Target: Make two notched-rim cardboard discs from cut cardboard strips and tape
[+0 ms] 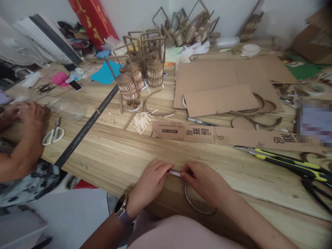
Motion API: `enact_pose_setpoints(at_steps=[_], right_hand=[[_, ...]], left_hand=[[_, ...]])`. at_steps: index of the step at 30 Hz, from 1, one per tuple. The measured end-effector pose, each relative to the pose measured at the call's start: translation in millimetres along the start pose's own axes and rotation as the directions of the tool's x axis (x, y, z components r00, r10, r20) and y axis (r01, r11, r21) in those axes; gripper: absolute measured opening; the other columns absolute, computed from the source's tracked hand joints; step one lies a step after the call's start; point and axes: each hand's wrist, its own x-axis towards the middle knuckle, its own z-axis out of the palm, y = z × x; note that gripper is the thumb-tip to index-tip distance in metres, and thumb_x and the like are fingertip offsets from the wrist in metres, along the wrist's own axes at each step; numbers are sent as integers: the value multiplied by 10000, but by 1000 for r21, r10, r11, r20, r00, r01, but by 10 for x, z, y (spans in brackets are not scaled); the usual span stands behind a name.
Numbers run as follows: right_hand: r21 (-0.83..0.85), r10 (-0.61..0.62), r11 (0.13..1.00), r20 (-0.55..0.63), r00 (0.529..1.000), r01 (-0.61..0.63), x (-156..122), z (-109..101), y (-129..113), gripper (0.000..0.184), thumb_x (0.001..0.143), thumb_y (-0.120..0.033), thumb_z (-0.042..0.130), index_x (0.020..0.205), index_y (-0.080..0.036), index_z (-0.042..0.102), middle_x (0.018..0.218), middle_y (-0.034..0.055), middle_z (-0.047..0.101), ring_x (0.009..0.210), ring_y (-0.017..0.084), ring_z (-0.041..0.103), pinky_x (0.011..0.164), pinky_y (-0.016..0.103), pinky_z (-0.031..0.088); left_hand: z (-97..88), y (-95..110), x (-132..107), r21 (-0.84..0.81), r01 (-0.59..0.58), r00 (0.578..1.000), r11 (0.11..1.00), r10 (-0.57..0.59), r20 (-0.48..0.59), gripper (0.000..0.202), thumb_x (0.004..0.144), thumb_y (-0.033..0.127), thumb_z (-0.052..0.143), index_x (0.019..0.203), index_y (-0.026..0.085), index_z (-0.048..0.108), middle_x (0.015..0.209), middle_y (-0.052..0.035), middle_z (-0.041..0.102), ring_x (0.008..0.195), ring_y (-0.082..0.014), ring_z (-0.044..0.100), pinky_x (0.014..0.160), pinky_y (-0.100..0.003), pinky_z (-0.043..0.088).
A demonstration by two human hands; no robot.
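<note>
There you were at the table (pixel 116 152), both hands brought close, a short white strip (pixel 175 173) stretched between them near the front edge! Your left hand (pixel 153 178) pinched one end between thumb and forefinger; your right hand (pixel 199 177), fingers curled in, nipped the other. Whether the strip touched the wood, you couldn't tell. A thin ring (pixel 192 205) lay just below your right hand, and beyond, a printed cardboard strip (pixel 181 134) stretched past the loose pale sticks (pixel 142 121).
</note>
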Motion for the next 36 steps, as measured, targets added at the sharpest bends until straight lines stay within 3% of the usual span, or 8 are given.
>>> enact_pose_setpoints(at_steps=[5,12,16,23,36], right_hand=[[-58,9,998,-5,1000,-9,-35,-31,-65,211,909,-192,517,893,-140,721,917,113,759,841,241,685,698,308,434],[-104,35,994,-9,999,-36,-101,-95,-140,261,926,-239,508,981,-130,739,984,131,768,940,272,706,758,319,495],[-126,28,992,-4,1000,-28,-126,-122,-159,278,933,-237,493,994,-122,739,1008,134,767,961,277,707,774,322,517],[-147,11,989,-29,1000,-15,-139,-102,-162,257,934,-263,519,988,-149,743,993,100,770,941,256,712,756,296,529],[-153,25,988,-32,999,-30,-118,-78,-150,274,939,-242,490,986,-133,737,1002,132,769,944,267,711,755,305,519]], left_hand=[[25,-32,-23,49,-40,999,998,41,-25,302,935,83,457,1111,199,673,1017,-67,723,953,-208,641,866,-375,551],[12,-164,-17,129,-223,969,966,235,-82,291,971,189,437,957,231,724,930,-42,745,859,-193,682,788,-311,579],[-17,-197,4,159,-269,954,950,285,-89,271,980,236,452,944,246,720,907,-17,754,822,-177,696,771,-285,585],[-18,-216,11,171,-279,949,945,299,-101,285,988,317,448,915,271,719,879,-6,758,786,-181,711,751,-294,594],[-27,-150,41,148,-252,962,956,264,-64,233,971,205,467,954,214,699,872,-27,746,803,-175,691,747,-294,585]])
